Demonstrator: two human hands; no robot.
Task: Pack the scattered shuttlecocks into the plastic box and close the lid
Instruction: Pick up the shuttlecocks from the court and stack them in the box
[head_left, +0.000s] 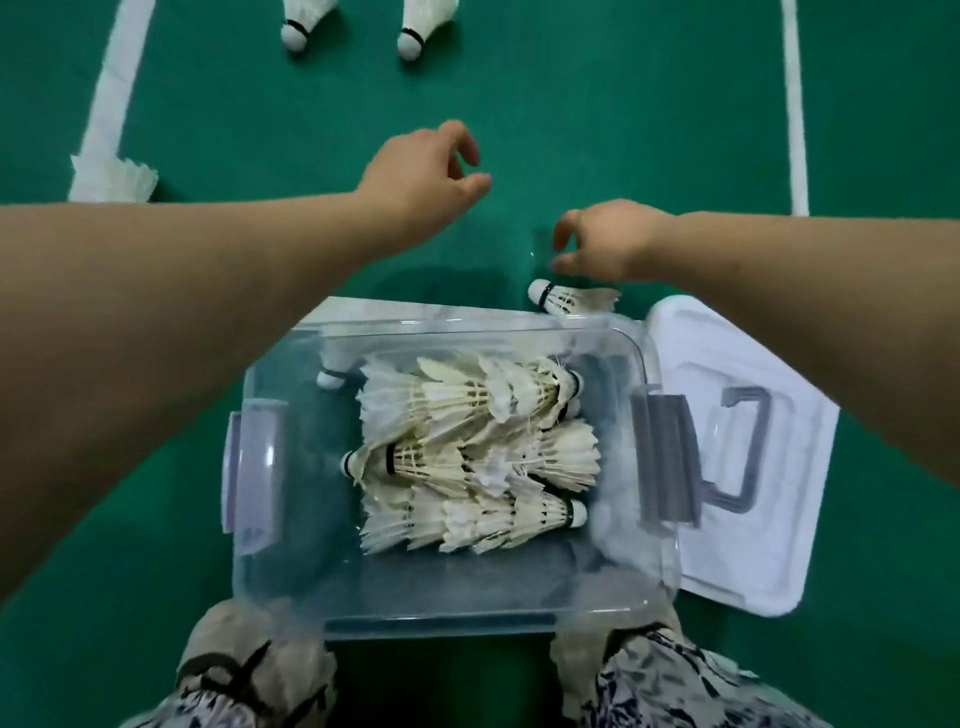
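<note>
A clear plastic box (291, 571) stands open on the green floor between my knees, with several white shuttlecocks (478, 452) lying inside. Its white lid (779, 545) with a grey handle lies flat on the floor to the right. One shuttlecock (571, 300) lies on the floor just beyond the box's far rim. My right hand (605, 244) hovers directly above it with fingers loosely curled and nothing in them. My left hand (431, 176) reaches further out over bare floor, fingers relaxed and empty.
Two more shuttlecocks (306, 23) (423, 28) lie at the far top of the view. Another shuttlecock (127, 179) rests on the white court line (111, 93) at the left. A second white line (795, 104) runs down the right side.
</note>
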